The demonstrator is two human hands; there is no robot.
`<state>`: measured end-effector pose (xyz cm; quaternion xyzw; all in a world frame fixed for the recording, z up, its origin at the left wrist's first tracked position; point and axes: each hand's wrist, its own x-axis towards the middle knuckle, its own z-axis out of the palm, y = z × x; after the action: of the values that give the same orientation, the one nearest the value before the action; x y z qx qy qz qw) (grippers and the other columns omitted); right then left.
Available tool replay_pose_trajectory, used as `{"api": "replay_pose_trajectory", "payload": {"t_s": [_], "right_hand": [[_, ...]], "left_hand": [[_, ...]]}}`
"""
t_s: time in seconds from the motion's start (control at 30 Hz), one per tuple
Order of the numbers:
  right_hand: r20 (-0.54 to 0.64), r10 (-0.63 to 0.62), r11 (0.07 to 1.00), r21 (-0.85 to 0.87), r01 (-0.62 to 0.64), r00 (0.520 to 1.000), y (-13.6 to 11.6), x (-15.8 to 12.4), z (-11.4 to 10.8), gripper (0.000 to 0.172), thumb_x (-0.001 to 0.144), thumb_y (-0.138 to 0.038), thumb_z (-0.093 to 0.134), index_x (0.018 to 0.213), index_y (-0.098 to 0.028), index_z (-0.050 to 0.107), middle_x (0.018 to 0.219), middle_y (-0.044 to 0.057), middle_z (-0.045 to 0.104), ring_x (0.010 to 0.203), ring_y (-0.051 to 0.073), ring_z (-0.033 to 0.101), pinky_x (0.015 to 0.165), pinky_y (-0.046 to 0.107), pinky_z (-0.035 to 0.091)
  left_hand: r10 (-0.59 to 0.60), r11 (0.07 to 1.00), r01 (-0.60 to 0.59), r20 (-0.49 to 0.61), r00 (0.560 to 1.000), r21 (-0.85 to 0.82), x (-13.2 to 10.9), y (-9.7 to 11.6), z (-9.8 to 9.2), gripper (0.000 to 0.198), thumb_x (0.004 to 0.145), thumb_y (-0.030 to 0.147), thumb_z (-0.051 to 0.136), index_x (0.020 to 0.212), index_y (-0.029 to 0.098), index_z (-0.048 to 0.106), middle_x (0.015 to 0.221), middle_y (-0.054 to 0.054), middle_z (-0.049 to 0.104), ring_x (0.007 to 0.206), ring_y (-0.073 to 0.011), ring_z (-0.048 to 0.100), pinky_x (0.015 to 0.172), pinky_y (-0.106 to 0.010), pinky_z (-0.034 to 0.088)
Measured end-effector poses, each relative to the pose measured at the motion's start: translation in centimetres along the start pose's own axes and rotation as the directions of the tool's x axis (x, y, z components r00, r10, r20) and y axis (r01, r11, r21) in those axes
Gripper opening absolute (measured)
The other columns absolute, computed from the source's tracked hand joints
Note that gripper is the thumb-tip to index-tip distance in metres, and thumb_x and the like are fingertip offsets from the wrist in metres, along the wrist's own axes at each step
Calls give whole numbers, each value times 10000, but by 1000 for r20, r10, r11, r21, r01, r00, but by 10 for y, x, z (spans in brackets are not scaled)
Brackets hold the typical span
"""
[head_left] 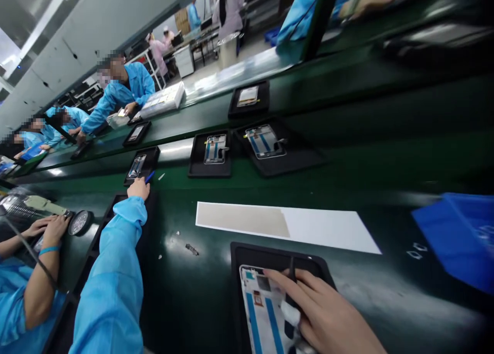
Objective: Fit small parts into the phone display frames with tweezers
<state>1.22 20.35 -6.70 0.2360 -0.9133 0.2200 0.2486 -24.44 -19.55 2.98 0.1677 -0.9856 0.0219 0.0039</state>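
My left hand, at the end of a blue sleeve, is stretched far forward. Its fingers are curled at the near edge of a black tray with a phone frame in it. A slim blue stick juts out beside these fingers. At the lower right, my right hand is over a silvery phone frame with blue strips, lying in another black tray. A slim black tool sits between its fingers, and the index fingertip is at the frame's upper part. Something white covers a fingertip.
A white strip of card lies beyond the near tray. A blue bin stands at right. Trays with phone frames line the green bench. A co-worker's hands are at left, near a round dark dish.
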Motion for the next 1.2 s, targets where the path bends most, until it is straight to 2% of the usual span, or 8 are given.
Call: {"api": "replay_pose_trajectory", "payload": {"t_s": [0.2,0.4,0.5,0.6,0.73,0.87,1.0,1.2], "right_hand": [[-49,210,937,296,-187,976,5,5,-5,513,820,-57,383,1233,-273,596,1057,57,699,941,235,697,694,327,609],[-116,361,851,448,-276,925,3,21,-23,306,972,-198,434,1227,-316,553,836,-25,729,722,203,707,619,304,599],[-186,478,822,439,-362,859,4,23,-26,255,1010,-340,433,1176,-308,623,894,6,733,779,215,711,619,308,594],[-230,593,748,513,-422,772,8,24,-23,340,1014,-452,403,1095,-261,673,910,57,716,807,237,697,641,341,589],[-153,783,480,765,-429,603,19,29,-19,343,995,-518,450,990,-214,608,617,-7,583,498,154,564,473,265,516],[-12,887,228,882,-413,462,32,34,-23,454,846,-631,634,961,-195,575,799,63,677,545,148,594,427,241,496],[57,919,117,906,-407,390,38,35,-29,511,740,-649,721,926,-189,601,839,74,671,634,172,639,438,233,515],[85,929,84,900,-428,361,40,40,-25,527,695,-656,739,899,-192,591,821,40,626,650,165,633,422,218,527]], "left_hand": [[34,992,-45,103,994,115,25,10,-6,361,926,348,616,1236,167,576,1238,-99,602,1063,-235,623,882,-441,549],[182,973,-182,18,983,140,11,43,-20,330,947,352,575,1213,157,585,1215,-109,626,1066,-236,633,902,-425,532],[272,956,-261,-66,960,136,-5,71,-32,334,978,351,492,1246,161,555,1234,-135,625,1107,-258,632,899,-370,513],[381,921,-365,-120,917,138,-27,106,-42,350,988,364,451,1277,181,526,1254,-124,612,1125,-265,624,879,-348,508],[506,860,-488,-132,852,148,-52,155,-44,349,983,385,456,1277,212,529,1253,-106,602,1097,-265,637,847,-342,513],[579,812,-562,-91,810,158,-62,194,-26,319,976,381,477,1231,215,573,1205,-111,603,1029,-257,666,819,-339,521],[610,784,-597,-39,791,169,-65,204,-12,317,968,330,493,1240,196,587,1194,-126,590,978,-269,684,787,-354,532],[644,759,-630,-45,764,166,-61,198,-16,371,993,334,428,1330,218,529,1280,-134,550,1035,-287,666,829,-381,525]]}}
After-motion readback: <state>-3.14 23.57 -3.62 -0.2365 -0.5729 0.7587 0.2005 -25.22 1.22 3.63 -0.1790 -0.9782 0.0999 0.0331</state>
